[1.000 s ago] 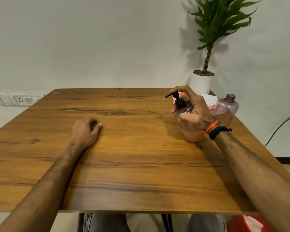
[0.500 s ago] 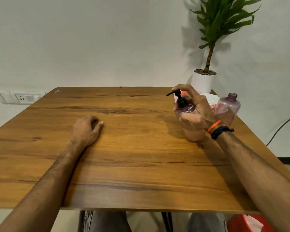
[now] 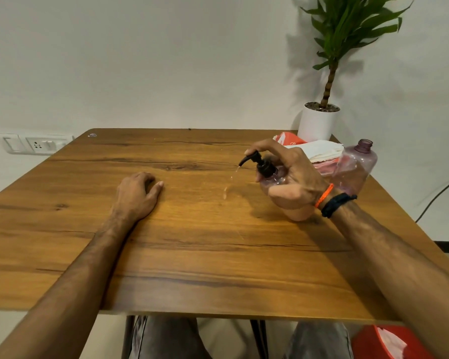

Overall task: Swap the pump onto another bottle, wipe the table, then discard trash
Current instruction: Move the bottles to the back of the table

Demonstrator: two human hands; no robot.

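Fingers of the right hand (image 3: 293,177) are curled round the pink bottle (image 3: 296,211), forefinger bent over the black pump (image 3: 257,163) head — liquid drips from the nozzle, a small splash (image 3: 225,194) on the wooden table (image 3: 192,255). Bottle stands right of centre. Behind it, an uncapped second bottle (image 3: 358,164) beside folded cloths (image 3: 319,151). Left hand (image 3: 138,194) rests knuckles-up on the table — fingers loosely curled, holding nothing.

Bright, even indoor light; the green potted plant (image 3: 345,35) throws a soft shadow toward 9 o'clock on the white wall (image 3: 166,60). Wide-angle bending and slight blur at the edges.
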